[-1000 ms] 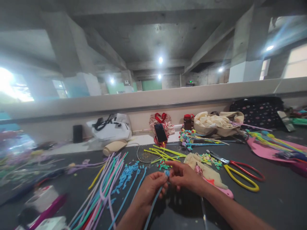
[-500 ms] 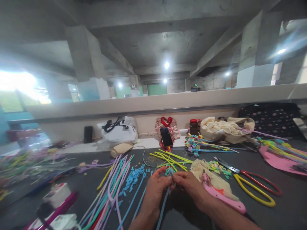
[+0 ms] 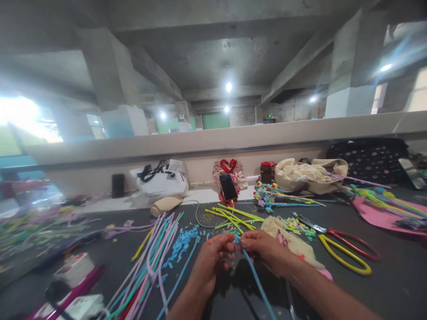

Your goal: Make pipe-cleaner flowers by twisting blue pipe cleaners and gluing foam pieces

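Note:
Between my hands is a blue pipe cleaner (image 3: 255, 272), its upper end worked into a small blue tuft and its long stem slanting down to the right. My right hand (image 3: 267, 250) pinches it just below the tuft. My left hand (image 3: 213, 258) has thumb and forefinger closed at the tuft's left side, the other fingers curled; the exact grip is partly hidden. Just beyond my fingertips lie small green and red cut pieces (image 3: 232, 228) and several yellow-green pipe cleaners (image 3: 233, 218).
Left of my hands lie cut blue bits (image 3: 183, 244) and a bundle of coloured pipe cleaners (image 3: 156, 262). To the right are a beige cloth (image 3: 287, 238) and red-and-yellow-handled scissors (image 3: 347, 246). A phone (image 3: 228, 186) leans at the back, near finished stems (image 3: 267, 195).
The blue stem's lower end has swung from the left to the right below my hands. My left fingers have loosened and shifted slightly. The camera view has turned a little.

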The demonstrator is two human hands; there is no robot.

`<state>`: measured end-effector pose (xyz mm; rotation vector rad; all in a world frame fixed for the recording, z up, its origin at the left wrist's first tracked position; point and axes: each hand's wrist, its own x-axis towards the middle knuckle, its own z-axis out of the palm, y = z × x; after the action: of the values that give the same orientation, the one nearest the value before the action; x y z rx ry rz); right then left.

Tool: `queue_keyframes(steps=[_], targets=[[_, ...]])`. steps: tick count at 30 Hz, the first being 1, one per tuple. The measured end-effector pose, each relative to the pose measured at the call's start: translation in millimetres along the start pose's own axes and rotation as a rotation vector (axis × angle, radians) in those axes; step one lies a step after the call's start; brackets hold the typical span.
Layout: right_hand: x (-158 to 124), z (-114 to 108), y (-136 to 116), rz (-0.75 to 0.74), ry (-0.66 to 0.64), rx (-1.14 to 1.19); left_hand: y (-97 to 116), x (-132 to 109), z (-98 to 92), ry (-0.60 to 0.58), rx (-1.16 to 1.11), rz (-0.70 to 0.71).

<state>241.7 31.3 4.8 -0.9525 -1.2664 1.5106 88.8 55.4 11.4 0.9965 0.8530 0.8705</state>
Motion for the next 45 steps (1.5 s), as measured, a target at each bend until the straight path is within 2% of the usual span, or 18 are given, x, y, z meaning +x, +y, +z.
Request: queue_keyframes(steps=[4, 12, 18, 22, 26, 38, 45], targets=[[-2, 0, 1, 0.028, -0.045, -0.151, 1, -1, -3.1, -0.056, 0.079, -0.04], [-5, 3, 2, 0.068, -0.028, -0.262, -3, 2, -4.9, -0.036, 0.163, -0.074], [-5, 2, 2, 0.09, 0.034, -0.347, -7, 5, -6.2, -0.019, 0.143, -0.027], [-5, 2, 3, 0.081, 0.085, -0.435, -5, 4, -5.8, -0.012, 0.156, -0.051], [-3, 2, 4, 0.052, 0.099, -0.464, -6, 2, -7.1, -0.064, 0.187, -0.054], [1, 0, 12, 0.014, 0.054, -0.437, -8, 4, -7.6, -0.017, 0.262, -0.021], [0, 1, 11, -0.004, 0.069, -0.468, -9, 0, -1.9, 0.015, 0.251, 0.059]])
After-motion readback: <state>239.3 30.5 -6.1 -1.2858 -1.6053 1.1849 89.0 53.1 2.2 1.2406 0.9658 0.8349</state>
